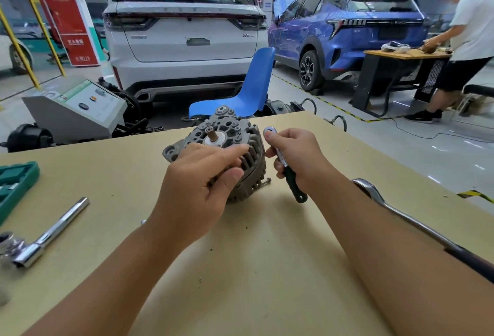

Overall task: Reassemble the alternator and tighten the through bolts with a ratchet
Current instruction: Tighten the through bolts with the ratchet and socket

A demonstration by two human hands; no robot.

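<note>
My two bare forearms reach across a tan tabletop (267, 268). Near its left edge lies a chrome socket wrench with a long bar (48, 236); a green plastic tool case (16, 183) sits beyond it. By the right edge, partly under my right arm, lies a long chrome ratchet with a dark grip (417, 224). Toward the far edge, my left hand (197, 188) grips the side of a grey ribbed metal alternator (227, 145), thumb and fingers curled on its housing, shaft pointing up. Just right of it, my right hand (296, 156) is wrapped around a small black-handled ratchet (287, 169), thumb on its chrome head. A loose bolt (264, 181) lies beside the alternator. Beyond the table stand a blue plastic chair (248, 89), a white car (184, 28) and a blue car (347, 28).
</note>
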